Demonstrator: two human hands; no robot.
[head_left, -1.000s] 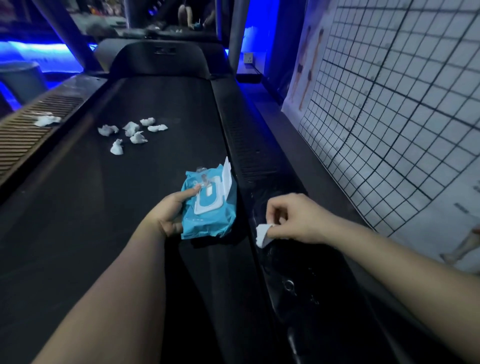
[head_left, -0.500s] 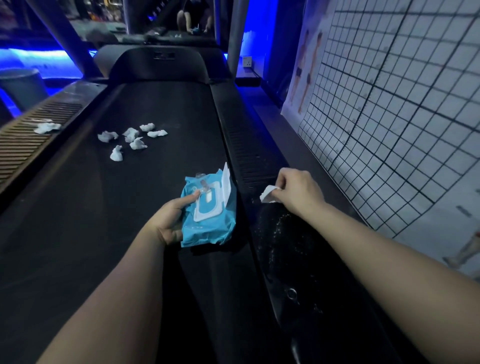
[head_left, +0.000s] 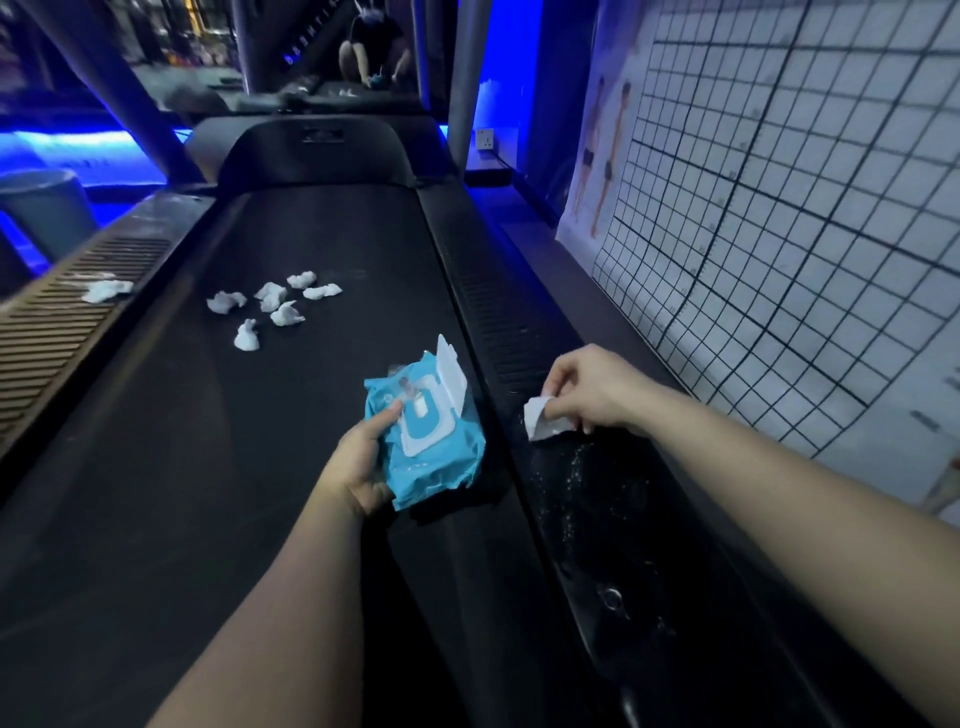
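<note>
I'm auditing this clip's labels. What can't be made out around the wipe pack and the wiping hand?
Head view only:
- Print on the blue plastic wet-wipe pack: too small and blurred; the left hand covers its near-left edge.
- The small white wipe: partly hidden under the right hand.
- White specks on the glossy black side rail: dust or droplets, too dim to tell.
- Grey bin: cut off by the left edge.

On treadmill belt (head_left: 234, 467) sat wipes pack (head_left: 434, 452). Crumpled wipes (head_left: 270, 301) lay beyond pack, to its left; side rail (head_left: 602, 519) just right of pack, folded wipe (head_left: 540, 423) on it; grid chart (head_left: 779, 260) farther right.
</note>
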